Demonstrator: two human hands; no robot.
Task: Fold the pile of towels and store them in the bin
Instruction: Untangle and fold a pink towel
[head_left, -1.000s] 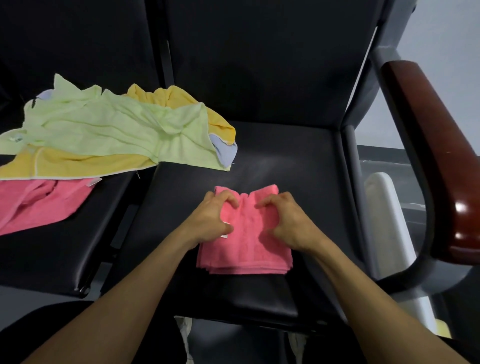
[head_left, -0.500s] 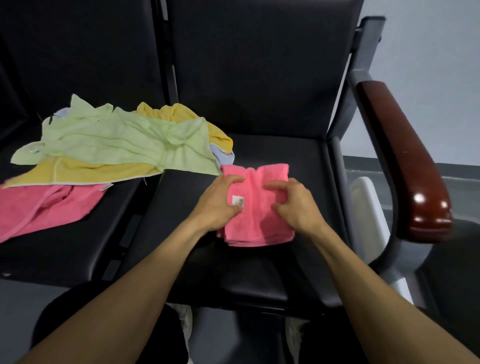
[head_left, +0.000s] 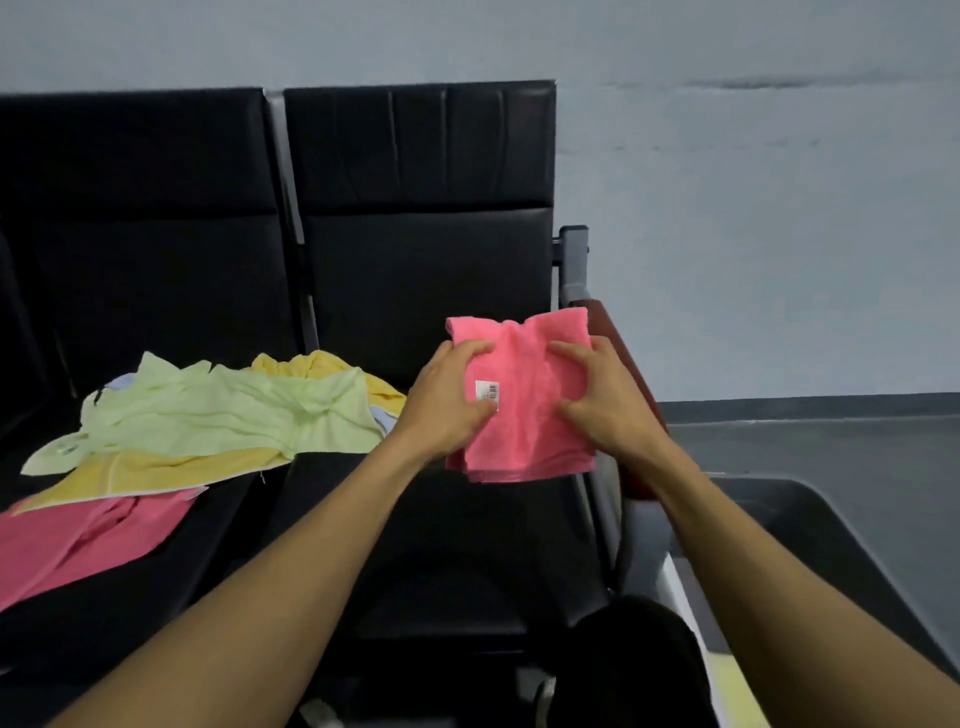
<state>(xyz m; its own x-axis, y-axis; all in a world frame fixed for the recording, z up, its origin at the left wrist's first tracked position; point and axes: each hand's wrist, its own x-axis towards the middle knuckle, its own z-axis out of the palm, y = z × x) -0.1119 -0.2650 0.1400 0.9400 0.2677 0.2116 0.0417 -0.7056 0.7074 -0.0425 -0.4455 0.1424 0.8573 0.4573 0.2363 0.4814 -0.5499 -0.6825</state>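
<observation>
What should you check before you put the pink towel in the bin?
1. Folded pink towel looks neatly folded: ok.
2. Left hand grips it: ok.
3. Right hand grips it: ok.
4. Towel is lifted off the black seat: ok.
5. Dark bin at the lower right has room inside: cannot tell.
6. More work waits: the unfolded pile lies on the other seat: not ok.

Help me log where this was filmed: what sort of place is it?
Probably a waiting area or lobby: linked black padded seats share one frame, with a wooden armrest at the row's end, set against a bare pale wall.
</observation>
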